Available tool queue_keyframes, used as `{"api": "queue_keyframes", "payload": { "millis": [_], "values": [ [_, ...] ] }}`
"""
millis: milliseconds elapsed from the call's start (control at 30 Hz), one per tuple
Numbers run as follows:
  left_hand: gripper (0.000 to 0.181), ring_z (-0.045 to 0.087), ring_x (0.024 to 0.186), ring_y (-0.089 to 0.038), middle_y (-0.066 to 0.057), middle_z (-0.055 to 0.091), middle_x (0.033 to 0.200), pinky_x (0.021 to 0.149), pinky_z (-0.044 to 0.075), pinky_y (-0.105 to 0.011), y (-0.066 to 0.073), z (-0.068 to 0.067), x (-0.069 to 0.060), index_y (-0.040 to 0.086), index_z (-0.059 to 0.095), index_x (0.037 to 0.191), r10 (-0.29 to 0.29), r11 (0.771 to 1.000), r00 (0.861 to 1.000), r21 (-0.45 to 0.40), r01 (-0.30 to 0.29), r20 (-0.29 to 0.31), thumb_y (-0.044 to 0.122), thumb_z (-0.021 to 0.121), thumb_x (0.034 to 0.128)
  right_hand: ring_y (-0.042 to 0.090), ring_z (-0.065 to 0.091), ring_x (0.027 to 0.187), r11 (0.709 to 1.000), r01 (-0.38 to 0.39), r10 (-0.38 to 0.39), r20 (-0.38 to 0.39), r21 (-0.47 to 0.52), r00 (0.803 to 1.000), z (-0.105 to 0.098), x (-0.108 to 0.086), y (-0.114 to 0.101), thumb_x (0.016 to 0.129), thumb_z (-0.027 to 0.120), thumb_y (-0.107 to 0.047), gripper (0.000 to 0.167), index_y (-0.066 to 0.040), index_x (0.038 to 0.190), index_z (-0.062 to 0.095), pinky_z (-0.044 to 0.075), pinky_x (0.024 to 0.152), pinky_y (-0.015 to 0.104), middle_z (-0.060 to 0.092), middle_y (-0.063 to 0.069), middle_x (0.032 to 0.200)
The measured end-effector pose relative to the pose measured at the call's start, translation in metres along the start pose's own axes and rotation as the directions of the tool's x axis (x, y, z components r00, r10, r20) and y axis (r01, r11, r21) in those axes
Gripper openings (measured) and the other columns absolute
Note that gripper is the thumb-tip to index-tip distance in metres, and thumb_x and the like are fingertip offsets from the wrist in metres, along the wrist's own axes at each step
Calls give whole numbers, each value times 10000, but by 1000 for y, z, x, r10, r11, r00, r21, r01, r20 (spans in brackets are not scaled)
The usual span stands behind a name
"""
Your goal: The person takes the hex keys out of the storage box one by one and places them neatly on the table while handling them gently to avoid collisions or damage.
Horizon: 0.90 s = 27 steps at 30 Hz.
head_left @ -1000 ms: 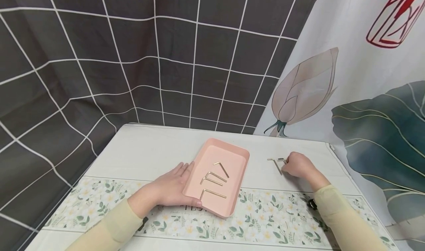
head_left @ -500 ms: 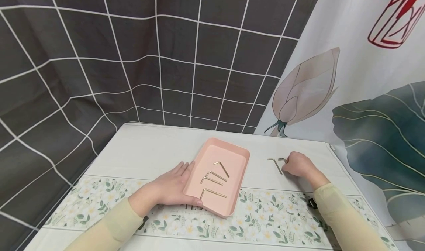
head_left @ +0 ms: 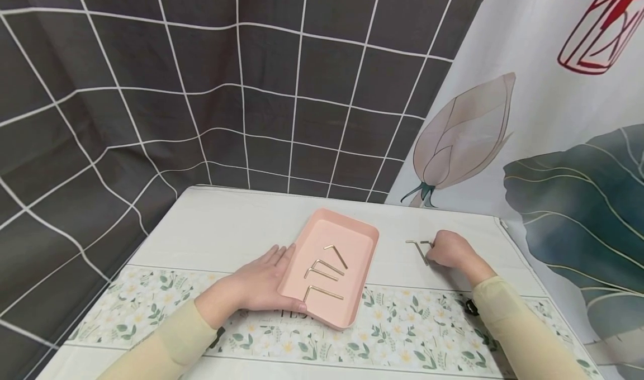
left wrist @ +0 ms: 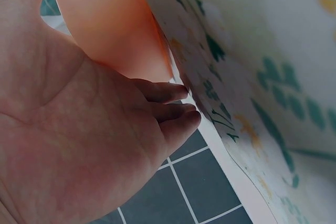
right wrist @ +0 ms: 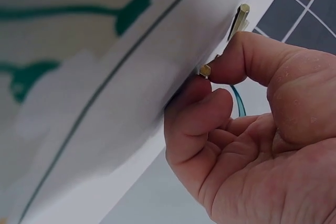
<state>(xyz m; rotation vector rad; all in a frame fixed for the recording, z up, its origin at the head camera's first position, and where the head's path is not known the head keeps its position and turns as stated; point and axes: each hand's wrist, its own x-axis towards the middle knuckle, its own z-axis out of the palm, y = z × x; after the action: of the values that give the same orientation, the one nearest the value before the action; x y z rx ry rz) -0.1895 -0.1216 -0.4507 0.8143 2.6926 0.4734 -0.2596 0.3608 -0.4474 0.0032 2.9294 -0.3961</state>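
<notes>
The left hand (head_left: pixel 261 282) lies against the left side of a pink tray (head_left: pixel 352 307), fingers straight, thumb along the tray's near edge. In the left wrist view the palm (left wrist: pixel 89 129) is beside the tray wall (left wrist: pixel 113 30). Several brass hex keys, one of them nearest the left thumb (head_left: pixel 324 293), lie in the tray. Right of the tray, the right hand (head_left: pixel 453 250) pinches a hex key (head_left: pixel 426 242) at the table surface. The right wrist view shows that key's end (right wrist: pixel 205 71) between thumb and curled fingers (right wrist: pixel 199 124). Another hex key (head_left: pixel 420 252) lies just left of it.
A white tablecloth (head_left: pixel 226 218) with a floral band (head_left: pixel 392 324) covers the table. Behind it hangs a dark curtain with white grid lines (head_left: pixel 266 112); at the right hangs a white curtain with plant drawings (head_left: pixel 463 128).
The right hand and the hex key in it have shifted very slightly left. The left hand and the tray stay where they were.
</notes>
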Motion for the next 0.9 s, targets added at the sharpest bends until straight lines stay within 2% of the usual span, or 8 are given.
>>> {"api": "queue_keyframes", "payload": {
  "millis": [533,900],
  "values": [
    [1436,155,1681,-502,-313,193,1801,1340,247,-588,0,0,-1,-38,88,1764,5,1000,1000,-1,-5,1,931,646,862,126,415,520,1000,18,-18,-9,-16,1000,1,1,0,866,671,-50,374,-194,592,460,368,530,281,424,-57,549],
    [1438,154,1684,-492,-311,194,1801,1340,248,-586,-1,1,0,-25,80,1769,-2,1000,1000,5,2,1,942,631,859,115,417,502,1000,23,-24,30,19,999,-1,1,3,889,671,-96,382,-204,581,473,380,526,281,433,-67,535]
  ]
}}
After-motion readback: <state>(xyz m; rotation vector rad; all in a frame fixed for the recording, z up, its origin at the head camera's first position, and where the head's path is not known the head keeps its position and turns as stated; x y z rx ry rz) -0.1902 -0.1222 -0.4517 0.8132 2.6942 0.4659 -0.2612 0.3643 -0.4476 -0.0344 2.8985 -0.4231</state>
